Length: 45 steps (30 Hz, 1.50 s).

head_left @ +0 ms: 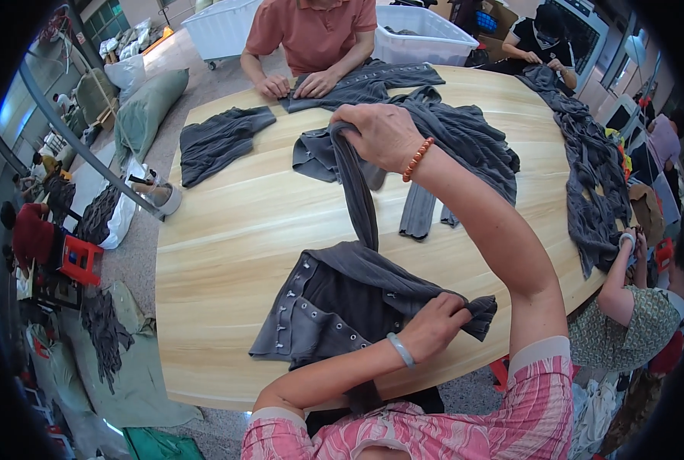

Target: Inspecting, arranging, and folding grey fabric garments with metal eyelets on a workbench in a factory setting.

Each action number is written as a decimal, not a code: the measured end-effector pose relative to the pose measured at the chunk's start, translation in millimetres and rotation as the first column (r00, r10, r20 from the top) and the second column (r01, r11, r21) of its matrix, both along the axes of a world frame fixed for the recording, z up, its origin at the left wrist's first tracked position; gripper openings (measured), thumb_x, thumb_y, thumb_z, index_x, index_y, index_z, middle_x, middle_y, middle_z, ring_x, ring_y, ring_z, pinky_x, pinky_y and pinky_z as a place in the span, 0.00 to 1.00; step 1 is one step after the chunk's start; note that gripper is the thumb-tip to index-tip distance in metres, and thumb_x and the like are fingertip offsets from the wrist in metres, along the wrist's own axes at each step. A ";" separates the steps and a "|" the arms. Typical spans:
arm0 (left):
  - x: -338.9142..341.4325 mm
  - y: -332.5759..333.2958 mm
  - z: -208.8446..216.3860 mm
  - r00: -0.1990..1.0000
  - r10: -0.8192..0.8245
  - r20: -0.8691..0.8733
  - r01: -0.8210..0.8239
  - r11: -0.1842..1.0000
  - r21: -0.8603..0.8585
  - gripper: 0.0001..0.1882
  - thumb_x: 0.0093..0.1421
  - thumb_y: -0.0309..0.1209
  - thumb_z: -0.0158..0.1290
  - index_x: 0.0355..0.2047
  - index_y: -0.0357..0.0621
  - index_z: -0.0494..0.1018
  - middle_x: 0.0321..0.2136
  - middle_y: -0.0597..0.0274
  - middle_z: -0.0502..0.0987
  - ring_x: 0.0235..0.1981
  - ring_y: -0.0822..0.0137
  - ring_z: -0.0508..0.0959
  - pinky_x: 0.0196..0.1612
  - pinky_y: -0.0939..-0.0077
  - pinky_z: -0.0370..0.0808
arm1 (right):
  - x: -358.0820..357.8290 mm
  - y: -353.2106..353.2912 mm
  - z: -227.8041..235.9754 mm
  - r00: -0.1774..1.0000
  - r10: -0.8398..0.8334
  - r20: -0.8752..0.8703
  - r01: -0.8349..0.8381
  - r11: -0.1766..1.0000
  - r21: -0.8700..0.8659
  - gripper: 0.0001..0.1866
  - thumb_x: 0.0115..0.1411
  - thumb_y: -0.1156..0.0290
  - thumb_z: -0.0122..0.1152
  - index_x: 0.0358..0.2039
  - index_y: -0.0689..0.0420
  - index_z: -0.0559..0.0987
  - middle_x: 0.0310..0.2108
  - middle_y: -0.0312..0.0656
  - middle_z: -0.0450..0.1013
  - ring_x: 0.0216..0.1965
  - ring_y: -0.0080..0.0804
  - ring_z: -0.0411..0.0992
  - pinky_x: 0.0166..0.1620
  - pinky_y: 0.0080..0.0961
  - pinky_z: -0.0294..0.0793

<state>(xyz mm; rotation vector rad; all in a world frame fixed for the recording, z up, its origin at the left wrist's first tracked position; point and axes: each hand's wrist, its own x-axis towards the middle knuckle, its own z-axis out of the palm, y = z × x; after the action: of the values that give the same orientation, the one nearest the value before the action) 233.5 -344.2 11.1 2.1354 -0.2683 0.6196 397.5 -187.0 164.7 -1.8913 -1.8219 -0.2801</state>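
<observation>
A dark grey ribbed garment with metal snaps along its front edges lies near the table's front edge. My right hand, beaded bracelet at the wrist, is stretched far over the table. Its fingers are closed round the end of one long sleeve, which is pulled up and away from the body of the garment. My left hand, wearing a pale bangle, grips the other sleeve near its cuff on the right. Just beyond my right hand lies a heap of similar grey garments.
A light wood table carries another folded grey garment at far left. Across it a person in a red shirt handles a grey garment. A long pile of grey garments lines the right edge, with two people beside it. White bins stand behind.
</observation>
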 end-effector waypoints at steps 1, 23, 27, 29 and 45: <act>3.3 -7.0 -4.7 1.000 -0.011 -0.001 0.011 1.000 0.010 0.15 0.48 0.20 0.56 0.39 0.39 0.70 0.40 0.49 0.70 0.45 0.50 0.71 0.49 0.61 0.70 | -4.1 9.5 -4.5 1.000 -0.012 0.003 0.012 1.000 0.006 0.09 0.60 0.67 0.58 0.40 0.51 0.79 0.33 0.43 0.79 0.35 0.43 0.78 0.40 0.36 0.76; -199.6 137.0 42.6 0.641 0.760 -0.109 -0.760 0.648 0.049 0.21 0.39 0.15 0.57 0.37 0.41 0.75 0.32 0.53 0.72 0.35 0.55 0.74 0.38 0.65 0.73 | 82.3 -19.0 67.1 0.826 0.134 -0.548 0.206 0.833 0.514 0.12 0.69 0.67 0.52 0.47 0.54 0.80 0.24 0.25 0.72 0.18 0.08 0.59 0.20 0.09 0.55; -229.2 122.1 69.1 0.684 0.730 -0.007 -0.727 0.682 0.077 0.25 0.39 0.16 0.60 0.42 0.45 0.76 0.34 0.53 0.71 0.34 0.54 0.76 0.33 0.67 0.75 | 95.6 -19.6 73.7 0.771 -0.042 -0.635 0.209 0.959 0.190 0.12 0.64 0.66 0.53 0.41 0.58 0.81 0.25 0.31 0.75 0.21 0.13 0.67 0.24 0.15 0.64; -220.5 117.7 75.4 0.687 0.725 0.052 -0.724 0.678 0.126 0.25 0.42 0.16 0.59 0.44 0.44 0.75 0.34 0.55 0.71 0.33 0.55 0.76 0.33 0.66 0.75 | 109.3 -7.8 63.5 0.722 -0.047 -0.690 0.107 0.993 0.045 0.11 0.64 0.69 0.52 0.42 0.57 0.80 0.28 0.32 0.77 0.25 0.14 0.71 0.25 0.14 0.67; -241.2 134.5 -15.5 0.463 0.877 -0.125 -0.777 0.470 0.418 0.33 0.53 0.33 0.61 0.59 0.46 0.65 0.57 0.44 0.63 0.57 0.46 0.66 0.56 0.56 0.66 | -36.5 -70.6 -67.4 0.987 0.112 -0.111 -0.111 0.994 0.018 0.34 0.51 0.80 0.63 0.60 0.58 0.67 0.61 0.54 0.62 0.60 0.51 0.62 0.62 0.39 0.59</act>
<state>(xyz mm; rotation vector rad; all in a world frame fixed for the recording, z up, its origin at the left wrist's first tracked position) -7.7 -209.7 -4.4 2.5631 1.0577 0.7749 361.0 -257.6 97.3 -1.7529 -1.8384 -0.1425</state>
